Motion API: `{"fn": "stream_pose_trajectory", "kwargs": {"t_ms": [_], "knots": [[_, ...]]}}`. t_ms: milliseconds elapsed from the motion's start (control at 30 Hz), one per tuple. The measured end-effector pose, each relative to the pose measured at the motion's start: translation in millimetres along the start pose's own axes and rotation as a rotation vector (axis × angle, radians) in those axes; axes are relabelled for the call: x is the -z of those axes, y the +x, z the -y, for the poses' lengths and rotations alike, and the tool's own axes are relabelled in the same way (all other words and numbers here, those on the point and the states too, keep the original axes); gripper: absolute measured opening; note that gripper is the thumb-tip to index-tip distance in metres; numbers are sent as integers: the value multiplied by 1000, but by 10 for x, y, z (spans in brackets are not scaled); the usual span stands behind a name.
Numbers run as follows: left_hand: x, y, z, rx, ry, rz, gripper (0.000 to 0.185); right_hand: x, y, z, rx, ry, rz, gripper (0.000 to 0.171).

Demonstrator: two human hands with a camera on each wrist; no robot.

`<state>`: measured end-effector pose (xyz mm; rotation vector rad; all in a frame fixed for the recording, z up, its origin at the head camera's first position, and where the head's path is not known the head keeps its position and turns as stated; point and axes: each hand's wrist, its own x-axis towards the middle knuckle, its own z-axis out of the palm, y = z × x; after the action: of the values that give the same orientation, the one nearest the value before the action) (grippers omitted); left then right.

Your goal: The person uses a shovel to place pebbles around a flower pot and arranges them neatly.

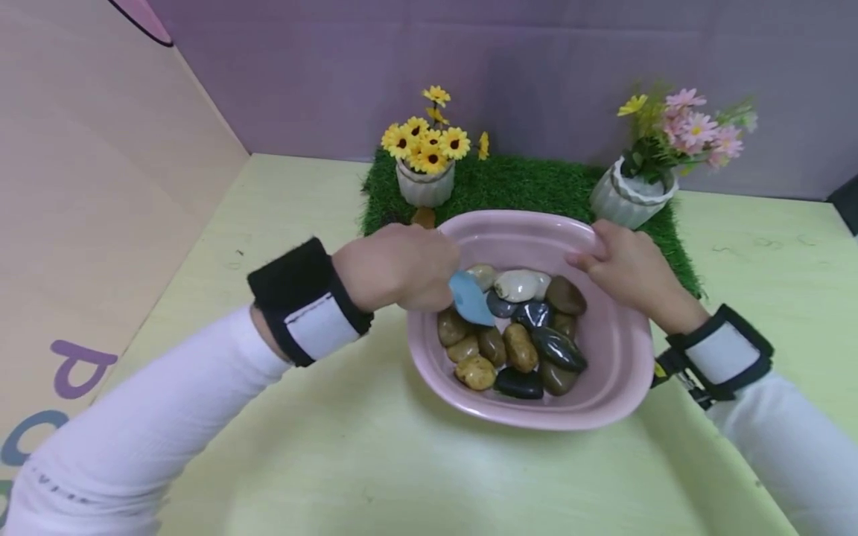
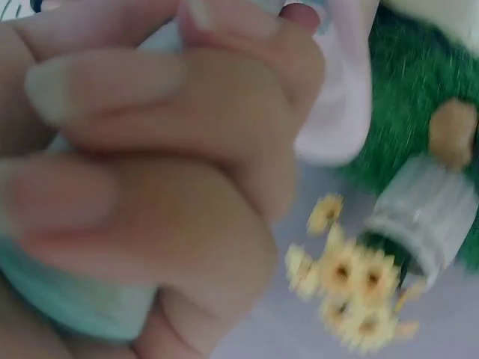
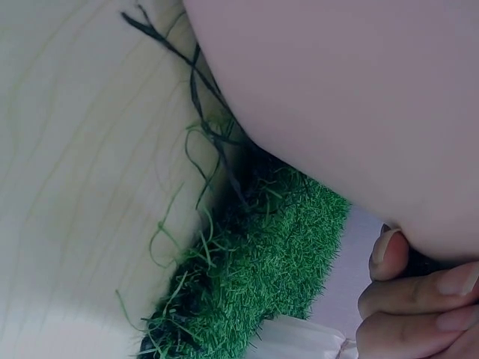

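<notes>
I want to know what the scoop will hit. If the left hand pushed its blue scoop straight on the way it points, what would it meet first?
Most likely the stones in the pink bowl: the left hand aims the blue scoop down into them, seemingly near a dark grey one, though depth is unclear.

The pale yellow-green counter point(image 1: 322, 461) carries a pink ceramic bowl point(image 1: 623, 357); just behind the bowl lies a green artificial-grass mat point(image 1: 523, 190).

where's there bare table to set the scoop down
Bare table lies in front of the pink bowl between the sleeves, and left of the grass mat toward the wall. The bowl is crowded with stones, and both pots sit on the mat.
</notes>
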<state>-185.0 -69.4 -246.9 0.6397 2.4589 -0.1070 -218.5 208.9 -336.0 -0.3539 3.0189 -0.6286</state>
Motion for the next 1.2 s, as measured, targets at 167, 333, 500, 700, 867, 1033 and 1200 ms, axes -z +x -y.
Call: {"fn": "stream_pose_trajectory", "kwargs": {"t_ms": [167,333,500,700,867,1033,1200], "knots": [[-57,18,-41,2,-21,36,35,5,3,3,2,-1,-6,35],[-135,20,-64,-19,-36,52,16,15,1,8,2,1,-7,36],[-168,44,-75,-23,5,13,21,16,4,13,7,2,-10,36],[-180,60,-95,-8,-7,2,20,11,3,14,2,13,-2,36],[-170,54,-130,-17,36,33,17,10,-3,3,-3,11,-5,36],[-178,58,-159,-11,114,37,19,1,7,2,2,14,3,35],[-209,88,-164,-27,131,2,18,0,5,-1,-3,3,4,35]]}}
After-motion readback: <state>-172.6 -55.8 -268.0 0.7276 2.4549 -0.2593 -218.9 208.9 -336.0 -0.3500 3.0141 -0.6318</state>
